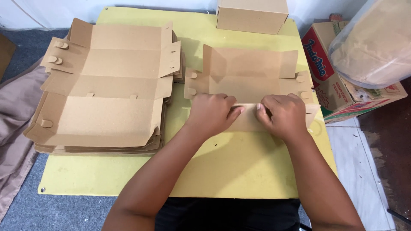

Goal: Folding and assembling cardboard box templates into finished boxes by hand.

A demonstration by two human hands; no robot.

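We press our left hand and right hand, fingers curled down, onto the near flap of the flat brown cardboard box blank, lying on the yellow bench; a stack of brown cardboard blanks sits at nine o'clock.

A flat brown cardboard box blank lay on the yellow board, its near panel pressed under both hands, the left hand and right hand almost touching at the fingertips; its far panel stood raised beyond the hands. Well to the left of the hands sat a stack of the same unfolded brown blanks, tabs outward. Beyond the hands, at the board's far edge, stood a closed, plain brown box. Just right of the right hand, off the board, stood a printed carton in red, white and green, with a clear plastic bag resting on it.
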